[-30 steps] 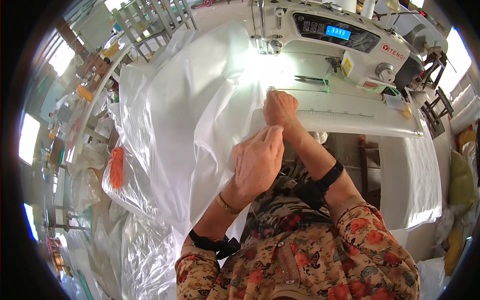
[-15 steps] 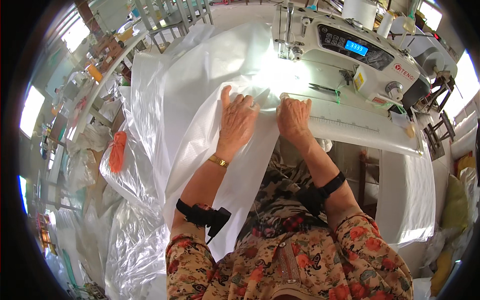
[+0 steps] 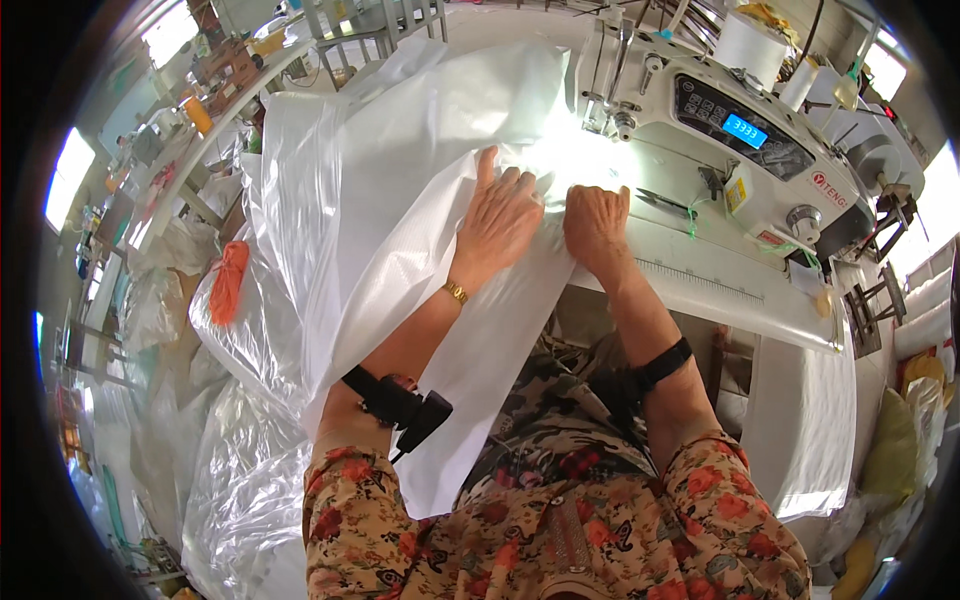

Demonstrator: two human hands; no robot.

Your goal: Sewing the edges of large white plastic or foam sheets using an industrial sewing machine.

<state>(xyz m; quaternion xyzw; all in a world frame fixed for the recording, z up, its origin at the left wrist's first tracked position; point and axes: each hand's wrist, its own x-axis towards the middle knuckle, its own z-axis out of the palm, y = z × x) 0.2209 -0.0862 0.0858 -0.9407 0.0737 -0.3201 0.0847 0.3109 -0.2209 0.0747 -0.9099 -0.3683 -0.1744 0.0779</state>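
A large white sheet of woven plastic-like material (image 3: 400, 150) drapes across the sewing machine bed and down over my lap. On a folded-over part of it lies my left hand (image 3: 500, 222), palm down, fingers spread and pressing. Close by on the right, my right hand (image 3: 598, 228) is closed on the sheet's near edge, fingertips tucked under. Both hands are just on the near side of the white sewing machine (image 3: 720, 120). Glare from its lamp washes out the needle area. A pair of dark thread snips (image 3: 664, 202) rests on the bed, right of my right hand.
A ruler scale (image 3: 700, 280) runs along the bed's front edge. Thread cones (image 3: 750, 50) stand behind the machine. Crumpled clear plastic (image 3: 250, 480) and an orange bundle (image 3: 229, 283) lie at left. A grey chair (image 3: 370, 30) and cluttered table (image 3: 215, 110) stand farther off.
Both hands have moved a little away from me along the machine bed, with the sheet, and are slightly closer together. The whole view has shifted slightly.
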